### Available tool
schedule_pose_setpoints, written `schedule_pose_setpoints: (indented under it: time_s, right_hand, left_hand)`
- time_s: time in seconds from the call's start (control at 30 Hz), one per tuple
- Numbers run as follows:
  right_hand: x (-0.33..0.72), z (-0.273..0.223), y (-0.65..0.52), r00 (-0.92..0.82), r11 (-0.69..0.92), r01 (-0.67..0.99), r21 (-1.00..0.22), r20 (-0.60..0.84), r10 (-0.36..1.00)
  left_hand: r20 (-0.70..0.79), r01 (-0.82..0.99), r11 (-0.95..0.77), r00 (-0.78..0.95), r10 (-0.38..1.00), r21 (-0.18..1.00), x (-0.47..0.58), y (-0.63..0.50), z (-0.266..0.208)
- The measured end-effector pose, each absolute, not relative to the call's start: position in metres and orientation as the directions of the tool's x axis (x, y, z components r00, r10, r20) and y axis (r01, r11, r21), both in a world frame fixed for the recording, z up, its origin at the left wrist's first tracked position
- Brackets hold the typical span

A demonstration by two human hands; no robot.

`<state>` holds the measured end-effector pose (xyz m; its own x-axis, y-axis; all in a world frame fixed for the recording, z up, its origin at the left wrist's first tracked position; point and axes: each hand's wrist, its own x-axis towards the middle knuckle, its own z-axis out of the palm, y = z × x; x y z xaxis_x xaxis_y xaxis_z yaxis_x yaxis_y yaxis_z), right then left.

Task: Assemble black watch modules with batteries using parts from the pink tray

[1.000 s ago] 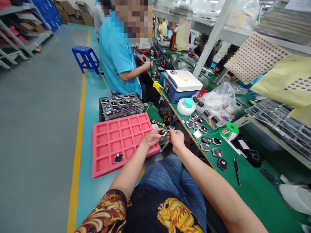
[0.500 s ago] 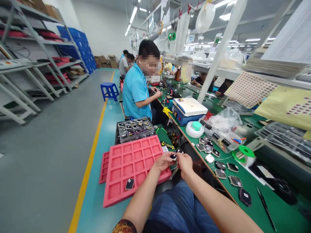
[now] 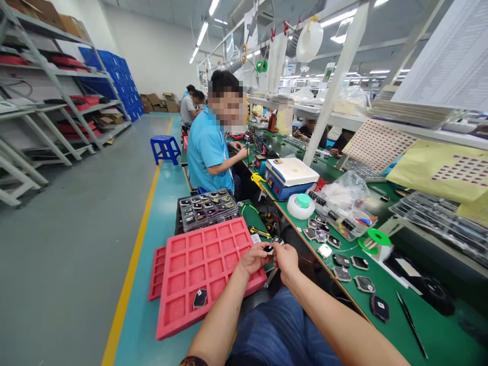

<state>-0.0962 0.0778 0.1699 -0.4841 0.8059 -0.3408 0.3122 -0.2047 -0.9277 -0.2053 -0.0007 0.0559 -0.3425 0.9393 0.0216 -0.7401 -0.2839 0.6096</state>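
In the middle of the view, above my lap, a small dark watch case point(image 3: 269, 249) is pinched in the fingers of my left hand point(image 3: 254, 258). My right hand point(image 3: 286, 259) is closed at the right edge of the same case, thumb and fingertips together. Just behind my fingers another watch case point(image 3: 278, 240) shows in part. Below and left of my hands lies a pink foam tray point(image 3: 185, 256) with square pockets, and a single watch case point(image 3: 200, 298) sits in one near pocket. Several more watch cases point(image 3: 365, 283) lie on the green bench mat point(image 3: 438, 325) to my right.
Tweezers point(image 3: 412, 324), a green wire spool point(image 3: 375, 239), a white tape roll point(image 3: 301, 206) and a blue box with a white top point(image 3: 292, 178) stand on the bench. A clear tray point(image 3: 208, 208) of watch parts is beyond the foam tray. A co-worker point(image 3: 209, 147) sits ahead.
The view has turned slightly, so most things stand a little further left. The co-worker's head has turned a little. Both hands stay at the same watch case.
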Motion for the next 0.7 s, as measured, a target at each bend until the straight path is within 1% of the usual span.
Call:
schedule_pose_setpoints:
  time_s: [0.5,0.7]
  right_hand:
    - [-0.094,0.173,0.078,-0.493,-0.239,0.29,-0.927,-0.359,0.792]
    - [-0.093,0.172,0.078,-0.504,-0.24,0.282,-0.929,-0.356,0.787]
  left_hand:
    - [0.003,-0.735,-0.268,-0.34,0.94,0.623,-0.204,-0.002,0.059]
    - [0.01,-0.706,-0.268,-0.346,0.938,0.656,-0.201,-0.004,0.066]
